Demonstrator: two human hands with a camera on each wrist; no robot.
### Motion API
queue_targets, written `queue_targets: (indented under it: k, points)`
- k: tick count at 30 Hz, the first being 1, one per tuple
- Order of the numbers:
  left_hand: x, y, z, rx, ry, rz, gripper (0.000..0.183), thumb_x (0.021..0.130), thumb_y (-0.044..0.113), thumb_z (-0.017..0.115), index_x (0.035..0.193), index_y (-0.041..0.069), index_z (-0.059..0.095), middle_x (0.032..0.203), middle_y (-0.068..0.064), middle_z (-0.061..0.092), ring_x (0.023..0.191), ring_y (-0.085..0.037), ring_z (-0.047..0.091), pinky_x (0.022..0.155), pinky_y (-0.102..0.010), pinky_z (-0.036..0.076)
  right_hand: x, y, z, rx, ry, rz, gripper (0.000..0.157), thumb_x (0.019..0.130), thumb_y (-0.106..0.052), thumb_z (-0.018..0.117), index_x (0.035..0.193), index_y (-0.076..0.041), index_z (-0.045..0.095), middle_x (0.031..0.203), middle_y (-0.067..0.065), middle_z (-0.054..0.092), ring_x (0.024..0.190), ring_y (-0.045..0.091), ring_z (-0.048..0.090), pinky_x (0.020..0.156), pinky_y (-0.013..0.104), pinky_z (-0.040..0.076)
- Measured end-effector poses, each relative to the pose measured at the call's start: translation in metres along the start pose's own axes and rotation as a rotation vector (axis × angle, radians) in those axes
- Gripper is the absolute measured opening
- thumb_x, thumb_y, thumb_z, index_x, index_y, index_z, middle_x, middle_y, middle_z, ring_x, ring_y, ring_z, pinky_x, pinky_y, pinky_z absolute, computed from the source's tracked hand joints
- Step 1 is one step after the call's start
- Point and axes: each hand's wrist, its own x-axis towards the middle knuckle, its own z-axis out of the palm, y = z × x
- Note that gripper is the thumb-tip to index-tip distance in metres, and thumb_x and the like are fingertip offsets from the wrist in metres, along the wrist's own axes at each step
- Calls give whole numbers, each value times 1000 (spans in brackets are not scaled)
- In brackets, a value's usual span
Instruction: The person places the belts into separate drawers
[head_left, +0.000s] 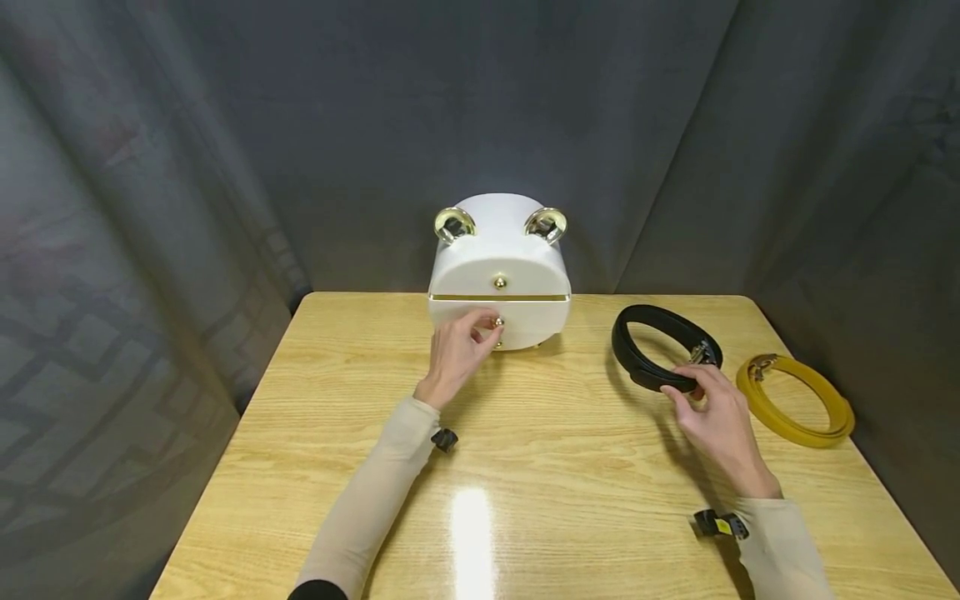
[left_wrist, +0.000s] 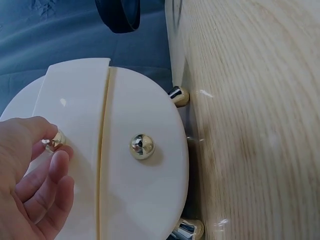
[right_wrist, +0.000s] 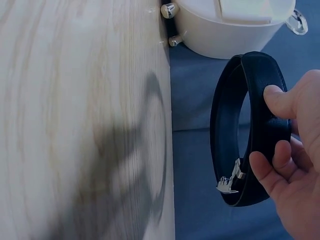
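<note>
Pinching left hand (head_left: 456,348): thumb and finger closed on gold knob (left_wrist: 56,141)
Right hand (head_left: 717,417): curled round black belt (right_wrist: 270,134)
Black belt: looped, silver-buckled, above worktop (head_left: 555,433) toward far-right corner
White box (head_left: 500,229): rounded, gold-trimmed, at far edge

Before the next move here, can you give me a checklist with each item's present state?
1. Left hand pinching the middle knob: ok.
2. Right hand holding the black belt: ok.
3. Black belt coiled and lifted off the table: ok.
4. Black belt at the box: not ok, it's apart from it.
5. Room inside the middle drawer: cannot tell, interior hidden.
</note>
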Motion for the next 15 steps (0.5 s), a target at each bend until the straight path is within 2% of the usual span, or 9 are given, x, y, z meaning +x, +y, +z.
queue_targets:
  k: [10,15]
  points:
    - [-4,1,1,14,-10,41,20,97,19,78,115,12,78,99,-6,84,63,-13,71,48,-18,44,0,0,-1,-6,13,-14,34,80,2,86,111,4,75,102,19,71,75,21,52,68,15,35]
    - [-8,2,-1,18,-6,54,20,97,18,78,115,12,78,99,-6,83,64,-12,71,50,-18,46,-2,-1,-4,-4,10,-13,35,79,2,87,112,4,75,103,19,71,75,16,50,68,14,35]
